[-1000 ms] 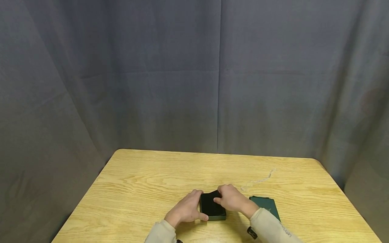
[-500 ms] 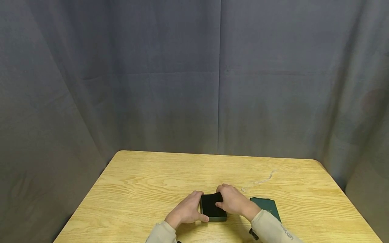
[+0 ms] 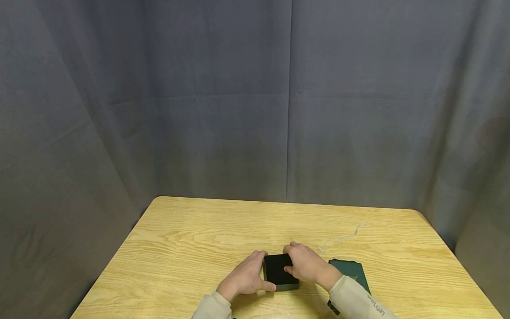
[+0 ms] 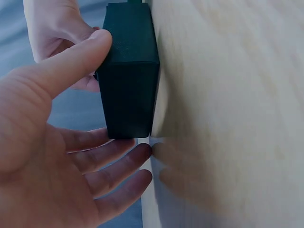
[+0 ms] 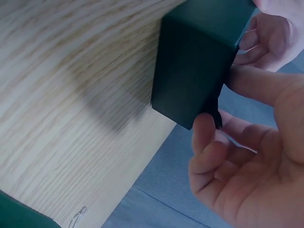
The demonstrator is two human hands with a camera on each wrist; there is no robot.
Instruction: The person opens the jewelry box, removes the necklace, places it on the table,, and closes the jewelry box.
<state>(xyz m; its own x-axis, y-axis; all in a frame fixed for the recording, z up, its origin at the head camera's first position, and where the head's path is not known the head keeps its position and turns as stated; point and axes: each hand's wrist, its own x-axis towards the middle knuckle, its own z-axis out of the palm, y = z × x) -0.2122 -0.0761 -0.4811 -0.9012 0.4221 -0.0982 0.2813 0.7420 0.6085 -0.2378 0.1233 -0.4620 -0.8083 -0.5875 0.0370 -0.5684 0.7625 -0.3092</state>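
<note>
A small dark green box [image 3: 286, 287] sits on the table in the head view, its top side filled by a black insert [image 3: 275, 268]. My left hand [image 3: 248, 273] grips the box from the left, thumb at its near side and fingers toward the far corner. From the right, my right hand [image 3: 307, 264] pinches the insert at its far right part. In the right wrist view a black edge [image 5: 215, 110] of the insert sticks up past the box wall beside the fingertips. The left wrist view shows my left thumb [image 4: 97, 45] against the green side.
Right of the box, partly behind the right sleeve, lies a dark green lid-like piece [image 3: 347, 267] with gold lettering. A thin silvery chain [image 3: 347, 238] stretches over the wooden table [image 3: 191, 248] farther back. Grey curtains [image 3: 219, 110] hang behind the table.
The insert's far edge, raised and bent near the right hand a second ago, now lies flatter in the box. The right thumb has shifted slightly rightward and nearer; the left hand keeps its grip.
</note>
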